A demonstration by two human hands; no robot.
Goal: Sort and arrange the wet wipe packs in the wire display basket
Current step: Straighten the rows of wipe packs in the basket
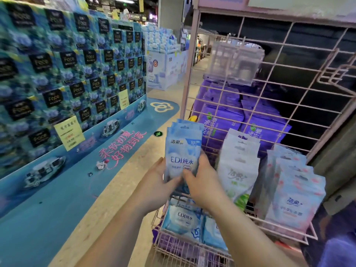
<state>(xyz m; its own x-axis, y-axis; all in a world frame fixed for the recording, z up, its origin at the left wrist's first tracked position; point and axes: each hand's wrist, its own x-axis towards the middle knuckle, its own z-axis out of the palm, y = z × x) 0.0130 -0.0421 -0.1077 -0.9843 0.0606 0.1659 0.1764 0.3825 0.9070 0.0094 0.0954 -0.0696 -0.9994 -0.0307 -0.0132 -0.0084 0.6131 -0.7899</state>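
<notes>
Tissue wall (63, 74): huge, filling the left side, blue flowered packs stacked high with yellow price cards.
Floor (119, 189): tan aisle with a blue printed mat running along the wall's foot.
Wire rack (285, 78): pink grid on the right, purple packs (221, 120) piled behind it.
Wire display basket (185, 245): low at the rack's front, blue packs lying flat inside.
White-green packs (238, 166): standing upright in a row, just right of the hands.
Pink-blue packs (294, 197): upright too, further right.
Blue wipe packs (183, 149): a fanned stack held upright, above the basket!
Left hand (154, 185): gripping the stack's lower left edge.
Right hand (202, 182): thumb across the front, fingers behind, clamped on the same stack.
</notes>
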